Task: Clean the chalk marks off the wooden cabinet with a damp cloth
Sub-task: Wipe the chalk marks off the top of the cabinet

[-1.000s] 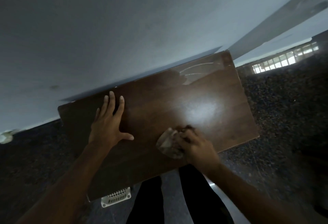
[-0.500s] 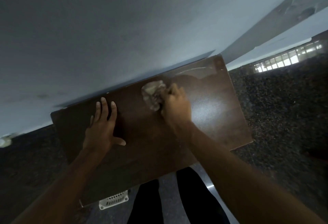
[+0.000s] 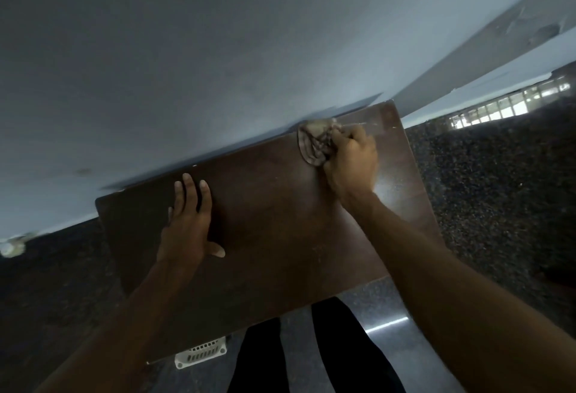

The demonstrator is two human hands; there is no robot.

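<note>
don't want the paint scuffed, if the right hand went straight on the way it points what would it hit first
Probably the wall: the right hand grips the cloth at the back edge of the cabinet, with the wall just beyond.

Pale grey wall (image 3: pixel 218 50), dark speckled floor (image 3: pixel 498 205), white slotted plastic item (image 3: pixel 201 353) on floor, bright barred window (image 3: pixel 505 107)

A pale grey-blue plastered wall (image 3: pixel 218 50) is seen across the upper half, and a dark brown wooden cabinet (image 3: pixel 280 237) is set against it. A dark speckled polished stone floor (image 3: pixel 498 205) is spread on both sides. At the upper right, a row of bright barred window panes (image 3: pixel 505 106) is shown below a pale slanting wall band with flaked paint (image 3: pixel 498 47). A white slatted plastic object (image 3: pixel 201 355) is partly hidden under the cabinet's near edge. A thin streak of light (image 3: pixel 386 325) is reflected on the floor.
</note>
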